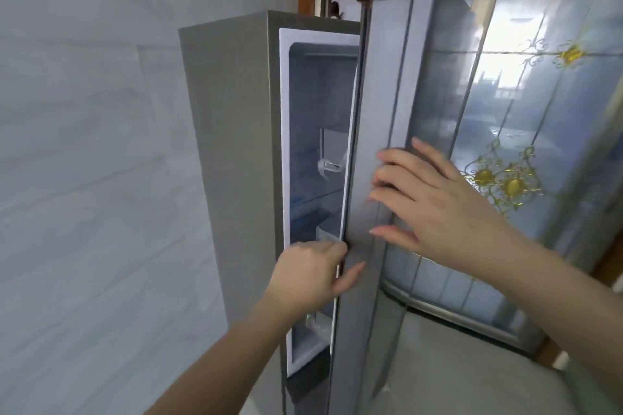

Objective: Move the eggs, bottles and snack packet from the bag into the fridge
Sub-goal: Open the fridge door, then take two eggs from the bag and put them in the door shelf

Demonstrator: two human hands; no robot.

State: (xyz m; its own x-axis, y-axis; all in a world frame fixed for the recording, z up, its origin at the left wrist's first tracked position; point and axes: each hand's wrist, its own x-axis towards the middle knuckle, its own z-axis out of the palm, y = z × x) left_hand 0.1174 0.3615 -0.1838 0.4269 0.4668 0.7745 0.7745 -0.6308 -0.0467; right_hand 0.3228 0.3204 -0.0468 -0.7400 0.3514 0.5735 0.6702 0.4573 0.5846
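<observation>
Fridge door (387,111) between both hands' grip

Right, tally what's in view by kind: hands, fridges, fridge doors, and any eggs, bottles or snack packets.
Hands: 2, the left hand on the door's edge and the right hand flat on its outer side
Fridges: 1, the fridge
Fridge doors: 1, the door, partly open
Eggs: 0
Bottles: 0
Snack packets: 0
Total: 4

The fridge door (377,178) hides most shelves; left hand's fingers (332,251) curl behind its edge.
</observation>
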